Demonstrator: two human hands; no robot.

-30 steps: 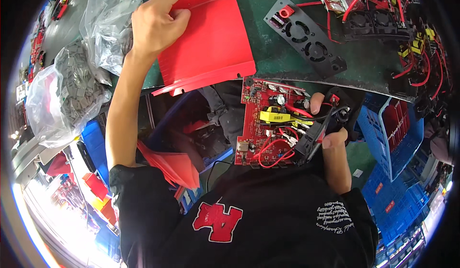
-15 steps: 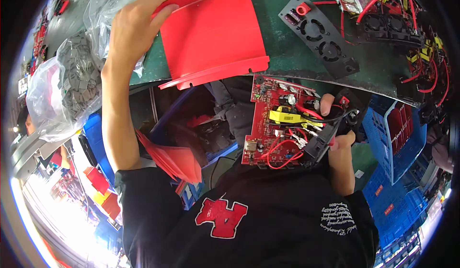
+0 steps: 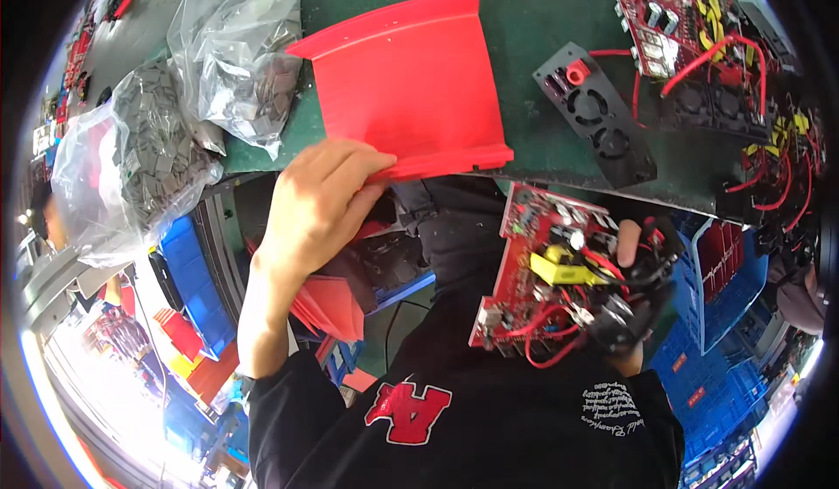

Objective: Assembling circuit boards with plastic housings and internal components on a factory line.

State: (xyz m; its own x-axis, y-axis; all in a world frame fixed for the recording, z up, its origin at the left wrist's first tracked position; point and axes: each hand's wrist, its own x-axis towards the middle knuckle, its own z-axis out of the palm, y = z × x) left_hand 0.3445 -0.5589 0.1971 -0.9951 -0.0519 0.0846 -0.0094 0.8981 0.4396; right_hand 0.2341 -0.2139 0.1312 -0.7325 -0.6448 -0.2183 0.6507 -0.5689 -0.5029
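Note:
A red bent-edge cover panel [image 3: 406, 87] lies on the green bench top, its near lip along the bench edge. My left hand [image 3: 323, 205] pinches the near left corner of that panel between thumb and fingers. In my right hand [image 3: 627, 242] is a red circuit board [image 3: 533, 270] with a yellow-wrapped part, red and black wires and a black end piece. It is held off the bench, in front of my body. One fingertip shows at the board's far right; the other fingers are mostly hidden behind it.
A black fan plate [image 3: 599, 113] lies right of the panel, wired to another circuit board [image 3: 655, 30]. Clear bags of grey pieces [image 3: 157, 131] stand at the left. Red sheets [image 3: 328, 305] are below the bench; blue crates [image 3: 717, 393] stand at right.
My left hand has gone from the panel's far left corner to its near left corner. The panel now sits lower on the bench. The circuit board has moved right and nearer my body, tilting.

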